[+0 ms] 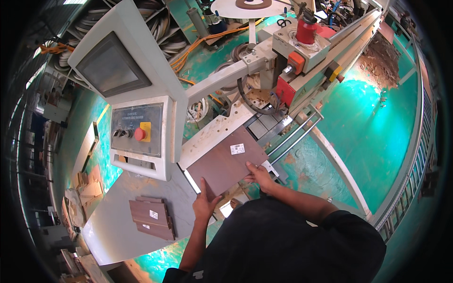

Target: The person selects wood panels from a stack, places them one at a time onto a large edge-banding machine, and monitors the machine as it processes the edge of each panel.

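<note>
A flat brown board (pixel 222 162) with a white label lies on the bed of an edge banding machine, a pale strip along its left end. My left hand (pixel 204 206) holds its near left corner, the index finger along the end and the thumb at the near edge. At the near right edge, my right hand (pixel 259 177) grips the board with the thumb on top. The fingers below it are partly hidden.
A control panel (pixel 137 129) with a dark screen and red stop button stands at left. Several labelled brown boards (pixel 152 218) lie stacked on a grey table (pixel 111 231). The machine head (pixel 302 45) and metal rods (pixel 295 134) are at right; a tape reel (pixel 252 9) sits behind.
</note>
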Motion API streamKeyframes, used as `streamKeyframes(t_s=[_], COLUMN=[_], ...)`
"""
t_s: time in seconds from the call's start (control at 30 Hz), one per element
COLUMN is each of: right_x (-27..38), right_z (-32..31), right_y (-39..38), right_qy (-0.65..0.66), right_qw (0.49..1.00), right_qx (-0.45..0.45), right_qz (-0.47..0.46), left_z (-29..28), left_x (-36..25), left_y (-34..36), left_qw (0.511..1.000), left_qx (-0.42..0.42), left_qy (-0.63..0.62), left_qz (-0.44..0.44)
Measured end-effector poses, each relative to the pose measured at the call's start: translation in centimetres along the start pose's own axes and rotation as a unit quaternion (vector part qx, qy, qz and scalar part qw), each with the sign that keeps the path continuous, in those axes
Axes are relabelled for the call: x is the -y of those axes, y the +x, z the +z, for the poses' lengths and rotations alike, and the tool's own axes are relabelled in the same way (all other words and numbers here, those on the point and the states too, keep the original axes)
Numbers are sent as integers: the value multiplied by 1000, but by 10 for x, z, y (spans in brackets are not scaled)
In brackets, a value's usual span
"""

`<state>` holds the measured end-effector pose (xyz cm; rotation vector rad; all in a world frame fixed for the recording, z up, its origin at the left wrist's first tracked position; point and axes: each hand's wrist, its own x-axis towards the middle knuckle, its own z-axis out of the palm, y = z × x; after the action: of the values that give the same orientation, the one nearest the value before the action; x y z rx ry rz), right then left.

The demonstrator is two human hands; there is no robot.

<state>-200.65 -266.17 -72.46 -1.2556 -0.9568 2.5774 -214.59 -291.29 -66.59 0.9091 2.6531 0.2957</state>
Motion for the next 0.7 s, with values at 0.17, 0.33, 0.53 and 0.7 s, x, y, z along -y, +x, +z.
streamKeyframes(t_s=[0.17,0.33,0.53,0.7], right_x=[3,3,-4,11], right_z=[-5,-40,-17,-16], right_y=[2,-17,-74,-114], right_qy=[30,12,71,-425], right_qw=[999,995,981,889], right_qx=[13,101,169,170], right_qz=[-2,10,67,6], left_z=[-5,-1,-65,-108], left_x=[-8,25,-11,-23], left_y=[3,-39,-79,-112], left_qw=[990,777,774,736], left_qx=[5,15,94,39], left_qy=[-135,-612,-625,-673], left_qz=[-29,-149,-44,-62])
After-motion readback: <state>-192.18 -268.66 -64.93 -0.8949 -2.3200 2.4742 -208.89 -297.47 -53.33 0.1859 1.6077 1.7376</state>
